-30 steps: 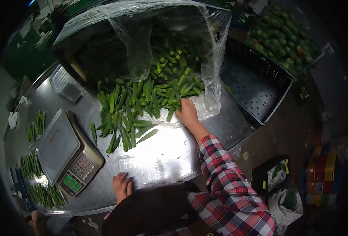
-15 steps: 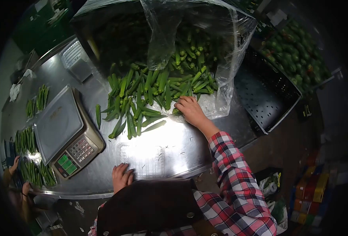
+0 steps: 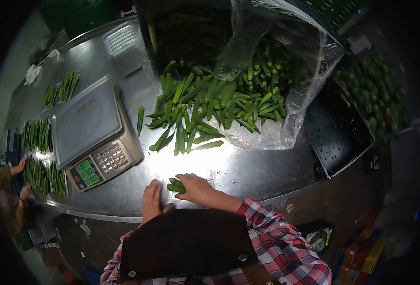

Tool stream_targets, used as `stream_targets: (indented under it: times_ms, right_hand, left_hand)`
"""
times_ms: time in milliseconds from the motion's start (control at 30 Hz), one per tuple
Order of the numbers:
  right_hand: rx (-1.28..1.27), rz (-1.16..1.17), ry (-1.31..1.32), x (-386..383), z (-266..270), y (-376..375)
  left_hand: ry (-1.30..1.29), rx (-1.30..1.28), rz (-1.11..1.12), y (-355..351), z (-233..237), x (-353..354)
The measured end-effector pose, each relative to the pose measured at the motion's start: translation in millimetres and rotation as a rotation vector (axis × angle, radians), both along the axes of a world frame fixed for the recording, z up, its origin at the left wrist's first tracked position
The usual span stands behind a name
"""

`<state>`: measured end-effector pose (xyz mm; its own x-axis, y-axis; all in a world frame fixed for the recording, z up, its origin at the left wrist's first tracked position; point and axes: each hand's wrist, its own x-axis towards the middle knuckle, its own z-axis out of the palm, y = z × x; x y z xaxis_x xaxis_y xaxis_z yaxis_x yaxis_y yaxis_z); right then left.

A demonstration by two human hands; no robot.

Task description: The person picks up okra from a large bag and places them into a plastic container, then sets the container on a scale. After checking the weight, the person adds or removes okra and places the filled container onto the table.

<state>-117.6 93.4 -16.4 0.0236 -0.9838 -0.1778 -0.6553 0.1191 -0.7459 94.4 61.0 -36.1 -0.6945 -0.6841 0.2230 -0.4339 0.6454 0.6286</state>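
Note:
My right hand (image 3: 196,190) is closed around a few green okra pods (image 3: 176,185), low over the table near its front edge. Under them lies a clear plastic tray (image 3: 211,178), mostly covered by my hands and hard to make out. Beside the tray's left side, my left hand (image 3: 151,199) rests with its fingers stretched out and no pods in it. A large heap of okra (image 3: 224,99) spills from an open clear plastic bag (image 3: 286,137) further back on the table. One loose okra pod (image 3: 140,121) lies left of the heap.
A scale (image 3: 96,137) with a green display stands on the left of the metal table (image 3: 276,175). Beyond it lie packed okra trays (image 3: 37,135), with another person's hands (image 3: 20,165) near them. Clear tubs (image 3: 124,45) are stacked behind. A black crate (image 3: 338,133) stands right.
My right hand has come from the heap's front edge back toward me with okra in it, over the clear tray. My left hand stays at the tray's left. The camera view has shifted.

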Motion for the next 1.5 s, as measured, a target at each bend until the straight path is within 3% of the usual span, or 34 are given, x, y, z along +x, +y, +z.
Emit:
stream_targets:
  times_ms: [67, 133, 167, 200, 233, 333, 467, 500, 600, 633, 733, 867, 967, 1167, 1267, 1400, 1500]
  right_hand:
    - [-0.199, -0.107, 0.007, -13, 4, -5]
    - [-0.233, -0.289, 0.121, -57, 6, -25]
    - [-0.226, -0.474, -0.071, -71, 26, -41]
    - [-0.277, -0.461, 0.348, -90, 15, -56]
    - [-0.35, -0.476, 0.433, -99, 9, -68]
    - [-0.087, -0.355, 0.492, -112, -6, -86]
    - [-0.03, -0.26, 0.413, -131, -9, -72]
    - [-0.072, -0.3, 0.351, -135, -8, -63]
    - [-0.269, -0.146, 0.382, -145, -1, -39]
    - [-0.221, -0.104, 0.341, -142, 2, -33]
    - [-0.44, 0.007, 0.409, -132, -8, -36]
    - [-0.174, -0.104, 0.457, -121, -9, -46]
    - [-0.165, -0.059, 0.572, -117, -6, -46]
    - [-0.268, -0.402, 0.095, -131, 8, -5]
    - [-0.045, -0.692, -0.295, -133, 28, 24]
    - [-0.094, -0.681, -0.396, -122, 15, 49]
    - [-0.092, -0.563, -0.384, -75, 38, 41]
  left_hand:
    - [-0.166, -0.096, -0.083, 1, 4, -6]
    - [-0.305, -0.235, -0.175, -1, -6, -7]
    - [-0.396, -0.306, -0.212, -2, -6, -13]
    - [-0.489, -0.376, -0.256, -3, -5, -19]
    - [-0.38, -0.254, -0.249, -4, 12, -30]
    - [-0.364, -0.133, -0.281, -9, 12, -38]
    - [-0.303, -0.146, -0.296, -9, -2, -30]
    - [-0.288, -0.16, -0.301, -8, -5, -29]
    - [-0.253, -0.125, -0.289, -8, 0, -30]
    - [-0.246, -0.101, -0.282, -8, 3, -31]
    - [-0.282, -0.197, -0.285, -9, -11, -30]
    - [-0.322, -0.174, -0.312, -10, -10, -28]
    - [-0.327, -0.145, -0.333, -12, -6, -24]
    - [-0.205, -0.066, -0.214, -14, 5, -12]
    - [-0.096, 0.01, -0.094, -14, 11, -4]
    - [-0.055, 0.023, 0.051, -24, 9, 10]
    - [-0.037, 0.017, 0.093, -29, 14, 13]
